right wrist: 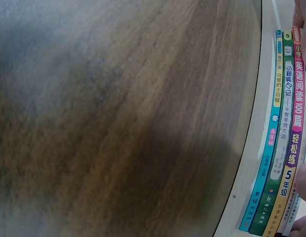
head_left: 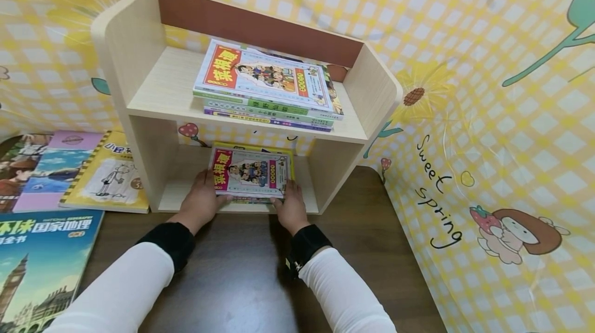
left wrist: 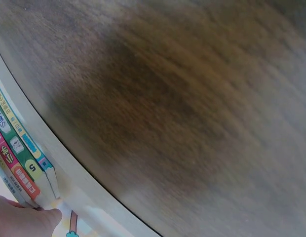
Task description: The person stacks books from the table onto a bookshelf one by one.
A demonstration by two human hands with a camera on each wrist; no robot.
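Small stack of books (head_left: 251, 173), lower compartment of the wooden shelf unit (head_left: 139, 54): laid flat, spines facing outward toward the dark wooden table (head_left: 241, 276), top cover red-and-white with cartoon figures. Held from both sides. Left hand (head_left: 201, 200) against the stack's left end, thumb on the top cover, fingers curled round the edge; fingertip (left wrist: 42, 219) in the left wrist view touching the lowest spines just above the shelf's pale front edge (left wrist: 69, 168). Right hand (head_left: 292, 208) against the stack's right end, likewise clasped about the corner; only slivers of fingers at the frame border in the right wrist view, alongside the upright-looking row of spines (right wrist: 281, 138). Two-sided grip apparently serving to keep the loose volumes squared and together on the bottom board.

Upper compartment: second stack of books (head_left: 267, 88), flat, several volumes, top cover matching the one below, set slightly askew to the shelf front.

Left of the shelf unit, on the table: yellow book with a line-drawn figure (head_left: 109, 173), pink-and-blue book (head_left: 53, 168) beside it, large blue book with a clock tower (head_left: 42, 266) nearer the person.

Backdrop: yellow checked cloth (head_left: 502, 116) with cartoon prints and the words "Sweet spring".

Sleeves: white with black cuffs (head_left: 169, 242).
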